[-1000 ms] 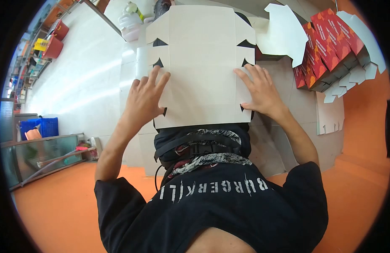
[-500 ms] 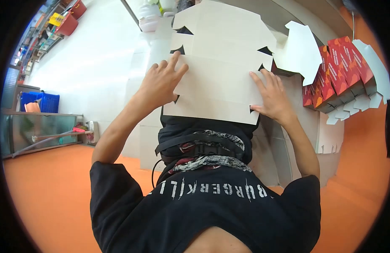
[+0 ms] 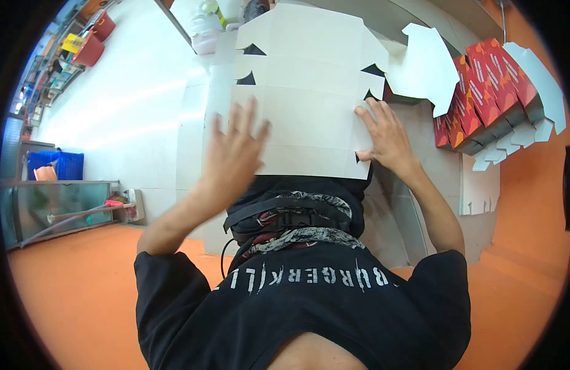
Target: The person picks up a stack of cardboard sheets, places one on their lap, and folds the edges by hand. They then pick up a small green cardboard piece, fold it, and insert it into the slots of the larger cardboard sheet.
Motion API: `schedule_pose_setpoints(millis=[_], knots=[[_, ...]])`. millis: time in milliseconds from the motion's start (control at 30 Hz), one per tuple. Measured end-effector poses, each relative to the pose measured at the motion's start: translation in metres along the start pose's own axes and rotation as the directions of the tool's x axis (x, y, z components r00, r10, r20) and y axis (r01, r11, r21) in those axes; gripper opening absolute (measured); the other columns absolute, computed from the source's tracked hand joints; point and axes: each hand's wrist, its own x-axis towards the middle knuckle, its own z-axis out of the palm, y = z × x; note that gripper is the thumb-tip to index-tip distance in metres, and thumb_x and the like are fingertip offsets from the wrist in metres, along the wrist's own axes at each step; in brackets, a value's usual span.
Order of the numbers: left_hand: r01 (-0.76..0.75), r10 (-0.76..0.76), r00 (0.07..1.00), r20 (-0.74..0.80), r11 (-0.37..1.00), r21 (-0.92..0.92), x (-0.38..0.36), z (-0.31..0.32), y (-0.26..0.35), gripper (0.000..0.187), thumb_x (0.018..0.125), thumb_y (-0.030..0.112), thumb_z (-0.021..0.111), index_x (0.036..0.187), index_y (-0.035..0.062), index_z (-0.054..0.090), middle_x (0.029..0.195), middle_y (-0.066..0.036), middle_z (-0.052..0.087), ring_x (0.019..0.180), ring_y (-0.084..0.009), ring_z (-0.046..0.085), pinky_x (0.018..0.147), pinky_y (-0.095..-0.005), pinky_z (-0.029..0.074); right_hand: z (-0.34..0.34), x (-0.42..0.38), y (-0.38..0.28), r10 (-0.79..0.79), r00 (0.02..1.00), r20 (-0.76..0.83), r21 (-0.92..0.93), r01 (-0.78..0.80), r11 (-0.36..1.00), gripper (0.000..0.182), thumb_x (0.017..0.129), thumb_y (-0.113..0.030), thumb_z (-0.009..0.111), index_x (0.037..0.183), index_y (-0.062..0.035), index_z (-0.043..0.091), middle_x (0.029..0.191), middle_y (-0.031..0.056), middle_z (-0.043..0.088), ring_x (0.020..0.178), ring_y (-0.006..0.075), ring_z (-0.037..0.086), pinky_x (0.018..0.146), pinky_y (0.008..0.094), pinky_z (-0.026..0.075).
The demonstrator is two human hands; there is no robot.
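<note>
A flat, creased sheet of die-cut box cardboard (image 3: pixel 306 117), pale side up, lies over my lap with dark notches along both sides. My left hand (image 3: pixel 232 145), smeared by motion, hovers over its lower left part with the fingers spread. At the right edge rests my right hand (image 3: pixel 386 135), thumb by the lower notch and fingers apart near the upper one. Just beyond that hand a partly folded carton (image 3: pixel 420 68) shows its white flap.
Several red printed cartons (image 3: pixel 491 89) stand in a row at the right, white flaps hanging. Plastic bottles (image 3: pixel 205 40) are at the top. A blue crate (image 3: pixel 69 165) sits at the left above a glass-fronted case (image 3: pixel 75 206). The floor is orange (image 3: pixel 81 290) nearby.
My left hand has come off the sheet's left edge and swung inward over it. My right hand stays at the right edge. The whole view has shifted slightly.
</note>
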Motion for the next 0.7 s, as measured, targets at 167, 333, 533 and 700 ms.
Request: schedule_pose_setpoints(millis=[167,333,533,700], knots=[[-0.210,0.218,0.974,0.063,0.970,-0.123,-0.004,0.047,0.030,0.047,0.077,0.014,0.059,0.120,-0.0021,0.053,0.123,-0.018,0.048,0.117,-0.0312,0.046,0.093,-0.0413,0.041,-0.002,0.000,-0.004,-0.052,0.998,-0.040,0.027,0.054,0.998,0.094,0.049,-0.021,0.089,0.131,-0.0076,0.046,0.136,0.0209,0.040,0.128,0.0423,0.036,0.108,0.0520,0.030],[-0.325,0.356,0.918,-0.172,0.928,0.184,-0.011,0.045,0.029,0.039,0.081,0.018,0.056,0.112,-0.0053,0.057,0.113,-0.020,0.053,0.109,-0.0321,0.051,0.090,-0.0419,0.043,-0.006,-0.010,-0.019,0.042,0.999,-0.001,-0.039,-0.042,0.998,0.090,0.056,-0.018,0.086,0.135,-0.0069,0.044,0.146,0.0216,0.031,0.136,0.0426,0.026,0.111,0.0592,0.021],[-0.271,0.326,0.894,-0.308,0.940,0.209,-0.007,0.054,0.033,0.032,0.082,0.018,0.055,0.105,-0.0040,0.059,0.103,-0.016,0.056,0.098,-0.0295,0.055,0.079,-0.0392,0.048,-0.004,-0.018,-0.033,0.111,0.994,-0.018,-0.093,-0.112,0.989,0.085,0.063,-0.018,0.083,0.137,-0.0060,0.042,0.151,0.0236,0.021,0.140,0.0409,0.021,0.111,0.0600,0.019],[-0.366,0.363,0.930,-0.059,0.893,-0.263,0.004,0.038,0.016,0.037,0.069,0.017,0.066,0.101,-0.0016,0.060,0.098,-0.016,0.056,0.094,-0.0292,0.056,0.075,-0.0372,0.050,-0.004,-0.027,-0.053,-0.125,0.990,-0.058,0.141,0.132,0.981,0.071,0.066,-0.023,0.082,0.128,-0.0043,0.051,0.137,0.0236,0.040,0.129,0.0399,0.037,0.107,0.0523,0.031]])
